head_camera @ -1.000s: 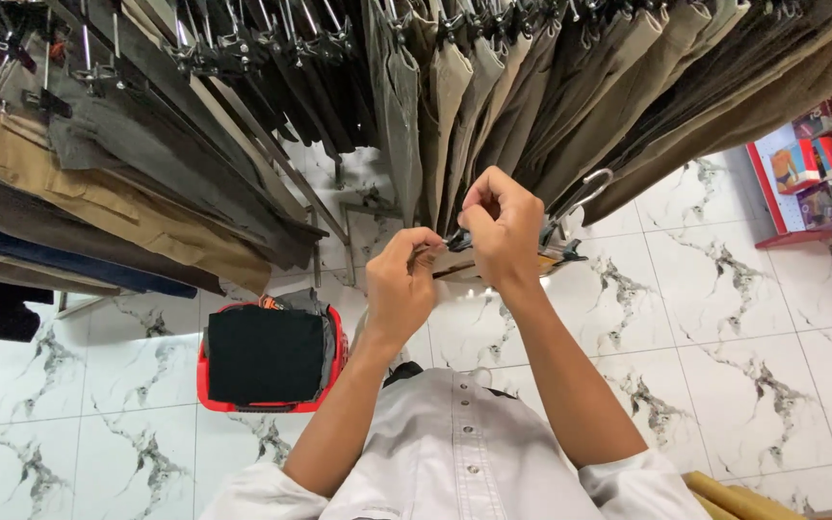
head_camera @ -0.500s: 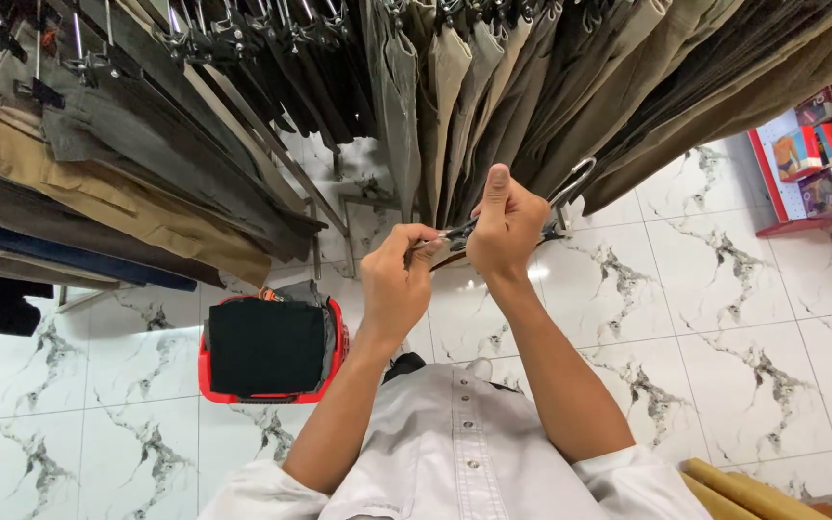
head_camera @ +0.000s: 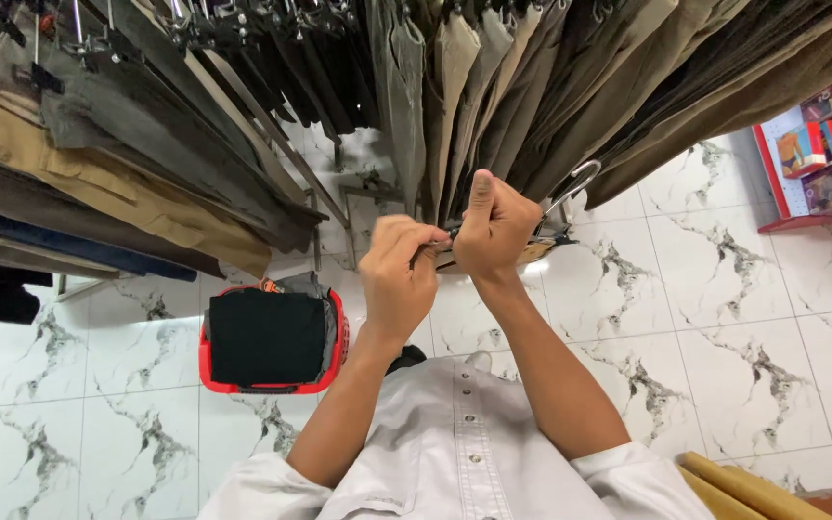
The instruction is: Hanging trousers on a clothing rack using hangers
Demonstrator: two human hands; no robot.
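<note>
While both hands meet in front of the hanging trousers (head_camera: 474,106), the right hand (head_camera: 495,229) is clenched around a clip hanger (head_camera: 541,241), thumb up, and the left hand (head_camera: 399,274) pinches its near end. Its long axis runs roughly level from the left fingers out past the right fist, where the metal hook (head_camera: 575,183) curves up and away. Below the left wrist, a red basket (head_camera: 334,332) of dark folded cloth sits on the marble floor (head_camera: 724,318).
</note>
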